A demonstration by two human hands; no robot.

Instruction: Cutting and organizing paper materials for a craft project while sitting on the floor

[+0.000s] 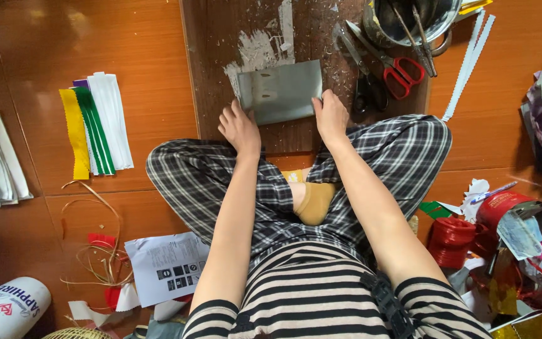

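A grey-silver sheet lies on a dark wooden board in front of my crossed legs. My left hand presses its lower left corner with fingers spread. At the sheet's right edge my right hand rests, fingers curled on the edge. Both hands hold the sheet flat against the board.
Red-handled scissors and black scissors lie right of the sheet, below a metal bowl with tools. Yellow, green and white ribbon strips lie at left. A red tin, red thread spool, papers and a white can surround me.
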